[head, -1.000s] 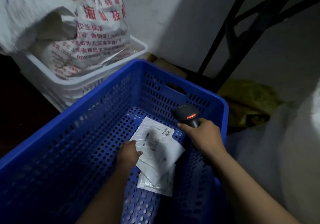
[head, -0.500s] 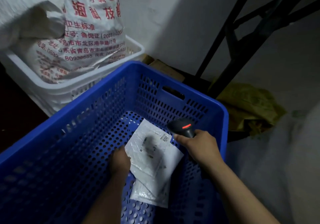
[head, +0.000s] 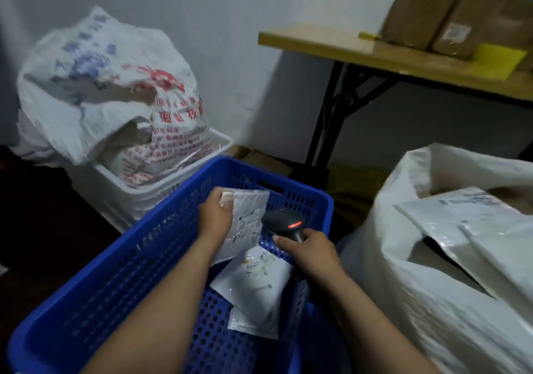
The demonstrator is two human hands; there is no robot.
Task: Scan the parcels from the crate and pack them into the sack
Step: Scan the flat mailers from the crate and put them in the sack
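Observation:
A blue perforated crate (head: 121,261) fills the lower left. My left hand (head: 215,215) grips a white parcel (head: 248,223) by its upper left edge and holds it raised above the crate floor, label side up. My right hand (head: 310,251) grips a black barcode scanner (head: 284,223) with a red light, its head close to the parcel's right edge. Two more white parcels (head: 253,281) lie overlapped on the crate floor. A large white sack (head: 418,301) stands open at the right with several flat parcels inside.
A white crate (head: 144,197) behind the blue one holds a stuffed printed sack (head: 106,85). A wooden folding table (head: 375,59) with black legs carries cardboard boxes (head: 450,10) at the upper right. Yellow-green packaging lies under it.
My left hand has lifted the top parcel up off the crate floor, uncovering the parcels beneath. The scanner has stayed beside the parcel. The view has tilted upward, showing the table and the sack.

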